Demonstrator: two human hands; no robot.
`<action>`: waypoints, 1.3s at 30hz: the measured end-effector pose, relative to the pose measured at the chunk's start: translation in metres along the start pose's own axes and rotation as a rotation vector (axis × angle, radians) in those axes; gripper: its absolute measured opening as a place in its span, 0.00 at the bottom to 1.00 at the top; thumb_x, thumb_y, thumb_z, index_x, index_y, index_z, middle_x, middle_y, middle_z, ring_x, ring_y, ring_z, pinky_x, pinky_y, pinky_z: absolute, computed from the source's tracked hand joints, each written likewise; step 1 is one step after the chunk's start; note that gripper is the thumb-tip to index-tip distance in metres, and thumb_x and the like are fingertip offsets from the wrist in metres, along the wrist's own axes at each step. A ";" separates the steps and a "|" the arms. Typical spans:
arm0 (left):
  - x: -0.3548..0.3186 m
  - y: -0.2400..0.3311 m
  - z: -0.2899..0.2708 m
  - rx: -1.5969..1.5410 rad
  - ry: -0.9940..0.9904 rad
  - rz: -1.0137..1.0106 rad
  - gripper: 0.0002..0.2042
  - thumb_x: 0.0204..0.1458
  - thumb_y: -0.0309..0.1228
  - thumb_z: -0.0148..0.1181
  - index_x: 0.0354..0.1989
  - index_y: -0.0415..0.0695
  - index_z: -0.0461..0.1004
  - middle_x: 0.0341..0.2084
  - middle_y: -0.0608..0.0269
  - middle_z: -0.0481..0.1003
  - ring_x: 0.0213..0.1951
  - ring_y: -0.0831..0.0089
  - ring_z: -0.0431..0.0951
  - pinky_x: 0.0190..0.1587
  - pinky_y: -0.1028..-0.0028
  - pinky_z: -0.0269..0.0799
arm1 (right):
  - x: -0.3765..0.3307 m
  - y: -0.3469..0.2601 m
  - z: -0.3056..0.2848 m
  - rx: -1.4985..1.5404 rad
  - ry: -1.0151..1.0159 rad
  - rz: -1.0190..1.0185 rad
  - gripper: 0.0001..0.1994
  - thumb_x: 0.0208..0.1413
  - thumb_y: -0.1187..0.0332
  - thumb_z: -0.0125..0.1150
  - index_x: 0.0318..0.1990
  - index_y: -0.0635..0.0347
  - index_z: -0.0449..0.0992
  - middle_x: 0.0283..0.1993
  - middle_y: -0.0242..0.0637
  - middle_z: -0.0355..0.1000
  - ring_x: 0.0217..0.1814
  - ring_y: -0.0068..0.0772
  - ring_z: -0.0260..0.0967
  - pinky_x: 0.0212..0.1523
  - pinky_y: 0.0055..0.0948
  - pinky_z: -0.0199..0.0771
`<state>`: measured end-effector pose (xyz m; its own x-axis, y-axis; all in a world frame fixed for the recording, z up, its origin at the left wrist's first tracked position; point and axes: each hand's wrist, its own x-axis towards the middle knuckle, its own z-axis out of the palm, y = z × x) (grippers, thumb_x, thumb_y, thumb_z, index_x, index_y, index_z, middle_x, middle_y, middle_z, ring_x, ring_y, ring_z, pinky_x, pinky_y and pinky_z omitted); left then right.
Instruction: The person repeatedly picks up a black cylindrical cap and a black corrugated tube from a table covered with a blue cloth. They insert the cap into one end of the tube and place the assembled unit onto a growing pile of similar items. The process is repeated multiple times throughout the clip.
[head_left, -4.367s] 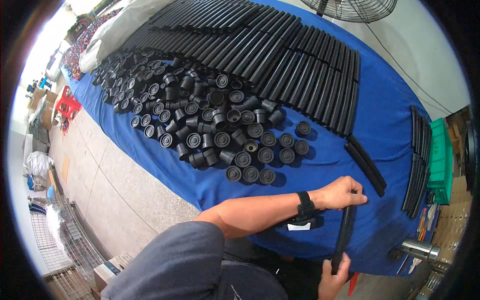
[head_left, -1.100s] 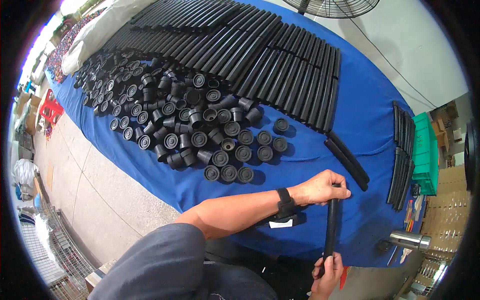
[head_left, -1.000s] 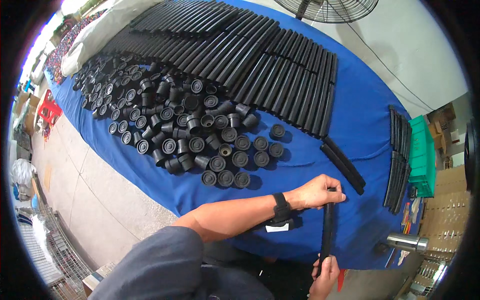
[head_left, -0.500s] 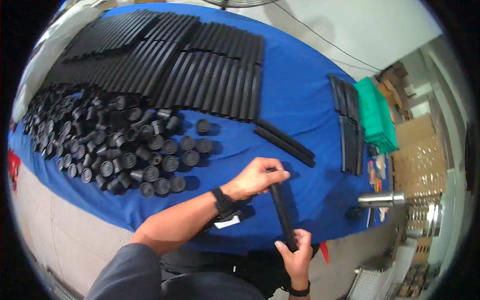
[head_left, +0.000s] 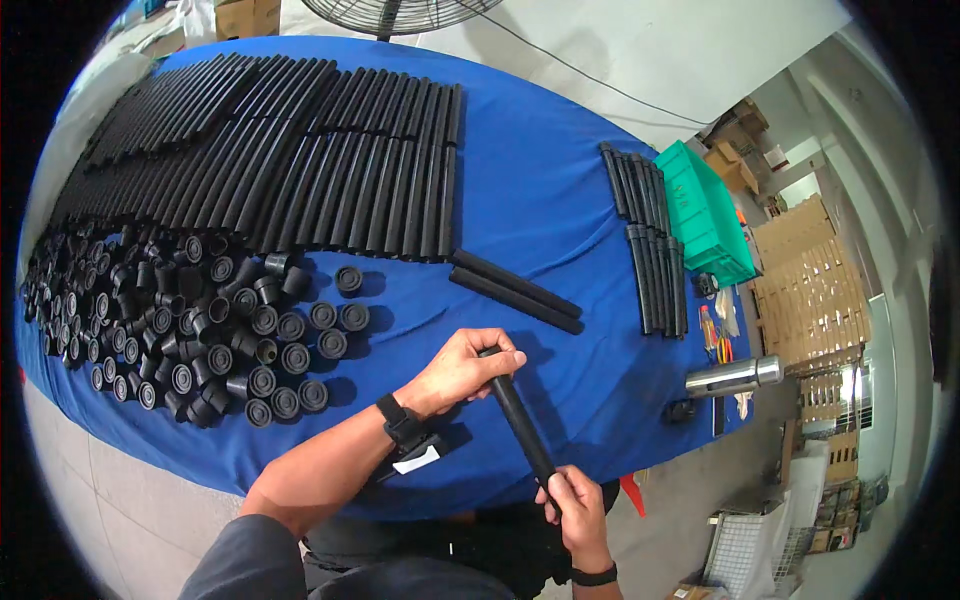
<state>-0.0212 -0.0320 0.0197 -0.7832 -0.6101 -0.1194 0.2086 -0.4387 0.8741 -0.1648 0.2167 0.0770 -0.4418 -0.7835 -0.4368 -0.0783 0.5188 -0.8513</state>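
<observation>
A black tube (head_left: 522, 425) slants between my two hands over the near edge of the blue-covered table. At its upper end my left hand (head_left: 465, 370) is closed round it, the thumb lying near the tip. My right hand (head_left: 578, 508) grips the lower end, fingers wrapped about it. Just beyond lie two loose black tubes (head_left: 515, 290) side by side on the cloth. To the left of my left hand spreads a heap of round black end caps (head_left: 210, 330), several of them set apart at its right edge.
Rows of black tubes (head_left: 390, 190) cover the far left of the blue cloth (head_left: 550, 150). On the right lie more tubes with thicker ends (head_left: 655, 270), beside a green crate (head_left: 705, 215). A steel cylinder (head_left: 733, 376) and small tools (head_left: 715, 335) sit near the right edge.
The whole view has shifted, so the table's things appear further left and mostly lower. My right-hand fingers have closed more fully round the tube's lower end. The left hand keeps its hold.
</observation>
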 end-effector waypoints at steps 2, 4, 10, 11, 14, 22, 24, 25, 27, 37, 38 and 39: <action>0.002 -0.005 0.000 0.005 -0.003 0.006 0.11 0.62 0.38 0.65 0.31 0.45 0.76 0.18 0.74 0.72 0.15 0.87 0.66 0.17 0.83 0.58 | 0.003 0.009 -0.005 -0.089 0.002 -0.027 0.16 0.63 0.60 0.66 0.42 0.67 0.74 0.30 0.36 0.75 0.29 0.24 0.71 0.31 0.26 0.71; 0.003 -0.006 0.001 0.017 -0.001 0.000 0.11 0.62 0.38 0.65 0.32 0.45 0.76 0.18 0.74 0.72 0.15 0.87 0.66 0.17 0.83 0.58 | 0.003 0.012 0.000 -0.264 0.059 -0.194 0.16 0.62 0.60 0.67 0.42 0.66 0.74 0.30 0.35 0.75 0.29 0.23 0.71 0.32 0.26 0.71; 0.001 -0.003 0.004 -0.057 -0.029 -0.008 0.08 0.61 0.35 0.66 0.34 0.46 0.76 0.18 0.75 0.71 0.15 0.87 0.66 0.16 0.83 0.57 | 0.000 0.004 0.000 -0.230 0.061 -0.107 0.17 0.61 0.59 0.68 0.43 0.66 0.74 0.31 0.34 0.76 0.29 0.24 0.72 0.32 0.26 0.72; 0.000 -0.005 0.005 -0.089 -0.039 -0.005 0.07 0.60 0.34 0.66 0.35 0.46 0.76 0.19 0.75 0.71 0.15 0.87 0.66 0.16 0.83 0.57 | -0.001 0.000 -0.004 -0.124 0.004 -0.025 0.16 0.63 0.59 0.66 0.42 0.66 0.74 0.31 0.34 0.77 0.29 0.25 0.72 0.32 0.27 0.72; 0.001 -0.006 0.010 -0.180 -0.109 0.005 0.10 0.59 0.29 0.67 0.47 0.45 0.75 0.25 0.71 0.74 0.17 0.86 0.68 0.18 0.83 0.60 | -0.002 -0.003 -0.010 -0.181 -0.062 -0.083 0.14 0.67 0.60 0.60 0.43 0.66 0.75 0.30 0.35 0.77 0.27 0.25 0.72 0.31 0.27 0.72; 0.040 -0.019 0.058 -0.320 -0.260 0.017 0.30 0.57 0.22 0.67 0.67 0.43 0.62 0.42 0.63 0.75 0.37 0.77 0.77 0.34 0.77 0.75 | -0.002 -0.020 -0.039 -0.525 -0.026 -0.218 0.14 0.61 0.62 0.67 0.37 0.66 0.73 0.23 0.39 0.69 0.23 0.25 0.65 0.27 0.30 0.66; 0.057 -0.016 0.072 -0.377 -0.272 0.019 0.29 0.60 0.25 0.65 0.68 0.42 0.61 0.42 0.63 0.76 0.37 0.76 0.77 0.34 0.77 0.76 | 0.006 -0.021 -0.052 -0.536 0.031 -0.181 0.14 0.61 0.63 0.67 0.36 0.66 0.73 0.23 0.38 0.70 0.23 0.24 0.66 0.26 0.29 0.67; 0.067 -0.019 0.077 -0.405 -0.272 0.016 0.28 0.61 0.28 0.64 0.68 0.41 0.61 0.43 0.62 0.76 0.37 0.76 0.78 0.34 0.76 0.76 | 0.010 -0.042 -0.051 -0.438 0.062 -0.154 0.13 0.61 0.64 0.66 0.35 0.66 0.73 0.23 0.35 0.71 0.22 0.22 0.69 0.24 0.28 0.70; 0.079 -0.022 0.083 -0.439 -0.248 -0.008 0.26 0.63 0.32 0.63 0.67 0.40 0.62 0.42 0.61 0.77 0.36 0.76 0.78 0.34 0.75 0.77 | 0.026 -0.069 -0.068 -0.433 0.135 -0.200 0.13 0.61 0.64 0.66 0.35 0.67 0.73 0.24 0.37 0.72 0.22 0.25 0.70 0.24 0.30 0.71; 0.102 -0.053 0.073 0.276 -0.399 0.029 0.19 0.64 0.39 0.62 0.55 0.38 0.75 0.33 0.61 0.79 0.32 0.75 0.79 0.36 0.71 0.77 | 0.267 -0.195 -0.172 -0.852 0.325 -0.351 0.16 0.61 0.62 0.65 0.37 0.70 0.74 0.29 0.47 0.76 0.24 0.37 0.75 0.27 0.38 0.75; 0.102 -0.056 0.074 0.390 -0.391 0.125 0.19 0.63 0.39 0.63 0.55 0.39 0.76 0.32 0.59 0.80 0.32 0.73 0.80 0.36 0.70 0.77 | 0.299 -0.202 -0.178 -0.903 0.334 -0.340 0.16 0.61 0.62 0.65 0.37 0.71 0.74 0.30 0.48 0.76 0.24 0.38 0.75 0.28 0.39 0.76; 0.101 -0.058 0.074 0.467 -0.379 0.193 0.18 0.63 0.40 0.63 0.54 0.39 0.76 0.31 0.58 0.81 0.32 0.72 0.81 0.36 0.69 0.77 | 0.330 -0.210 -0.181 -0.946 0.340 -0.337 0.16 0.61 0.62 0.65 0.37 0.71 0.75 0.30 0.49 0.76 0.24 0.39 0.76 0.28 0.39 0.76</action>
<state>-0.1562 -0.0192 -0.0083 -0.9281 -0.3354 0.1614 0.1562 0.0426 0.9868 -0.4555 -0.0886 0.1640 -0.4829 -0.8756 0.0085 -0.8426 0.4620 -0.2767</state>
